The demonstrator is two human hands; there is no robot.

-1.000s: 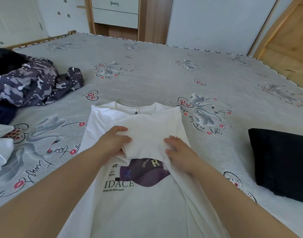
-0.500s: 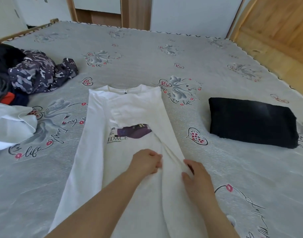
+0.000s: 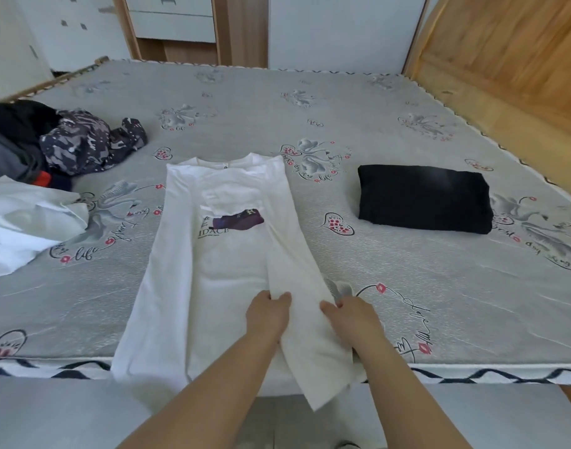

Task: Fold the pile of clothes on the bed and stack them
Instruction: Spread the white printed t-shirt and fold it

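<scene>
A white T-shirt [image 3: 225, 264] with a purple print lies lengthwise on the bed, collar away from me, both sides and sleeves folded inward. Its hem hangs over the near bed edge. My left hand [image 3: 267, 314] grips the inner edge of the folded right-side strip near the hem. My right hand [image 3: 352, 315] holds the outer edge of the same strip. A folded black garment [image 3: 423, 199] lies to the right. An unfolded pile [image 3: 63, 140] of dark and camouflage clothes sits at the far left, with a white garment [image 3: 25, 222] in front of it.
The grey patterned bedsheet [image 3: 407, 280] covers the whole bed. A wooden headboard [image 3: 504, 59] stands at the right, a drawer unit [image 3: 174, 17] and wall behind. The near bed edge [image 3: 472, 374] has a black zigzag trim, with floor below.
Both hands have slid down the shirt from the chest area to near the hem, along the folded right strip. The view has pulled back, showing the bed's near edge.
</scene>
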